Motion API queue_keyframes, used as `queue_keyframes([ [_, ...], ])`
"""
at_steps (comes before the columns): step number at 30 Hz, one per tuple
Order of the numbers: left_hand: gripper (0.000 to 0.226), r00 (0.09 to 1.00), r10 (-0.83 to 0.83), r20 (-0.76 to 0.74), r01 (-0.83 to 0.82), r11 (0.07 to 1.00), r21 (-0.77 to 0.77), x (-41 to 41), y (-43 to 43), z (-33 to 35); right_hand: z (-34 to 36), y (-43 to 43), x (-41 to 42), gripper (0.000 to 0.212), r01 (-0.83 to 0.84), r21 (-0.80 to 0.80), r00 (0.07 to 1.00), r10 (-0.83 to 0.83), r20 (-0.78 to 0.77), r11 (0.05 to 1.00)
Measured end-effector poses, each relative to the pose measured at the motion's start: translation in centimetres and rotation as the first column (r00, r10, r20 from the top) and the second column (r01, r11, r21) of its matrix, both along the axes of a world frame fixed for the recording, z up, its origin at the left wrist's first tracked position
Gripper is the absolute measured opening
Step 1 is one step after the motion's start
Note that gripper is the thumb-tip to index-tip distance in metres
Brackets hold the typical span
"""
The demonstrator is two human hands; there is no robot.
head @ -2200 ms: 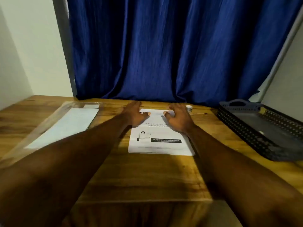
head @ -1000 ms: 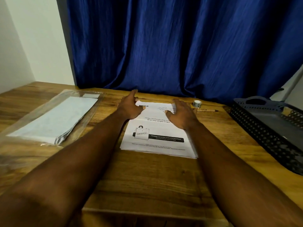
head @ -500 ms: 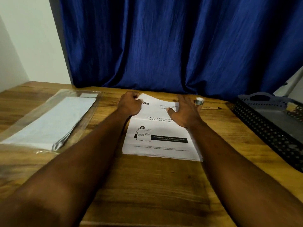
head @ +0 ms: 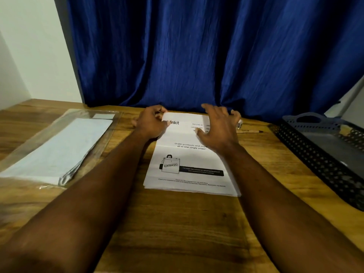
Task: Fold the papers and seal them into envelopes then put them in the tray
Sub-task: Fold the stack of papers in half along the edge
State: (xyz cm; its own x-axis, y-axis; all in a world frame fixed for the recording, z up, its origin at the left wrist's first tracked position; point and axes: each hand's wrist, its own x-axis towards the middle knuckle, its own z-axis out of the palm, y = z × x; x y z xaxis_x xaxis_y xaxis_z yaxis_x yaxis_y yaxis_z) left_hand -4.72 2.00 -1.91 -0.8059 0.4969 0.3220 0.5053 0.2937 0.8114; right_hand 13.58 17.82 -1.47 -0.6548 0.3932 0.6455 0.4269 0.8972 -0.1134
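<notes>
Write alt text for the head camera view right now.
Left hand pinches the far corner of a printed paper stack on a wooden table; right hand hovers open. Bagged envelopes left, mesh tray right.

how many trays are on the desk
1: the dark tray at the desk's right edge, partly cut off by the frame, so more may lie out of view.

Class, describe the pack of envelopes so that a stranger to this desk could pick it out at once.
Start at the wooden table before the blue curtain. Left of the printed papers lies the pack of envelopes. Unlike the papers, it is blank, pale, and in clear plastic.
</notes>
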Motion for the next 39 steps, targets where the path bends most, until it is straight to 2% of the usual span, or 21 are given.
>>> queue_keyframes([
  [6,0.033,0.988,-0.113,-0.104,0.109,0.993,-0.043,1.7,-0.7,0.8,0.2,0.1,0.7,0.054,0.026,0.057,0.998,-0.029,0.051,0.998],
  [10,0.032,0.973,-0.174,-0.149,0.169,0.984,-0.047,2.5,-1.2,0.7,0.6,0.0,1.2,0.079,0.053,0.099,0.998,-0.05,-0.033,0.994],
  [12,0.028,0.962,-0.191,-0.194,0.181,0.981,-0.072,2.9,-1.5,0.9,0.8,-0.1,1.2,0.077,0.045,0.126,0.999,-0.04,-0.037,0.991],
  [16,0.038,0.95,-0.199,-0.241,0.172,0.977,-0.129,2.9,-1.7,0.8,0.5,-0.2,1.0,0.028,-0.002,0.133,1.0,-0.002,0.028,0.991],
  [18,0.037,0.943,-0.207,-0.261,0.165,0.971,-0.173,3.0,-1.9,0.8,0.1,-0.1,0.8,0.015,-0.023,0.093,0.997,0.017,0.072,0.995],
  [21,0.032,0.924,-0.249,-0.29,0.175,0.95,-0.259,3.2,-2.1,1.1,-0.3,-0.1,0.8,0.028,-0.065,0.0,0.974,0.064,0.217,0.998],
  [25,0.006,0.93,-0.321,-0.176,0.251,0.909,-0.333,3.7,-2.1,1.2,0.5,-0.3,1.4,0.033,-0.083,-0.11,0.942,0.114,0.315,0.99],
  [27,0.016,0.925,-0.355,-0.135,0.295,0.896,-0.33,3.8,-1.8,1.2,0.9,-0.9,1.7,0.041,-0.094,-0.114,0.928,0.129,0.349,0.989],
  [29,0.024,0.911,-0.378,-0.162,0.309,0.889,-0.337,3.8,-1.5,1.0,1.0,-1.7,1.6,0.047,-0.11,-0.104,0.924,0.14,0.356,0.989],
  [32,0.018,0.888,-0.387,-0.249,0.295,0.894,-0.338,3.4,-1.4,0.4,0.6,-2.8,1.0,0.053,-0.105,-0.192,0.921,0.169,0.352,0.976],
  [35,0.016,0.867,-0.399,-0.3,0.281,0.887,-0.367,2.8,-1.4,-0.3,-0.1,-3.6,0.4,0.058,-0.093,-0.337,0.851,0.25,0.461,0.937],
  [39,0.02,0.862,-0.392,-0.321,0.27,0.891,-0.366,3.0,-1.4,-0.2,-0.2,-2.8,0.4,0.058,-0.017,-0.381,0.778,0.251,0.575,0.924],
])
